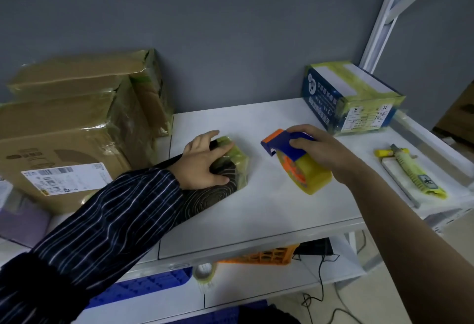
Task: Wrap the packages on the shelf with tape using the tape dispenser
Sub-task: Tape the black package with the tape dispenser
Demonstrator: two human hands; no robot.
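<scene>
A dark package with a pale ring pattern lies on the white shelf, its far end bound in yellowish tape. My left hand rests on top of that taped end, fingers curved over it and thumb against the side. To the right stands the tape dispenser, blue and orange with a yellowish tape roll. My right hand grips its blue handle from above. The dispenser sits apart from the package with a gap of bare shelf between them.
Stacked taped cardboard boxes fill the left of the shelf. A taped blue-and-white box stands at the back right. A taped utility knife lies near the right edge. Crates and a tape roll sit on the shelf below.
</scene>
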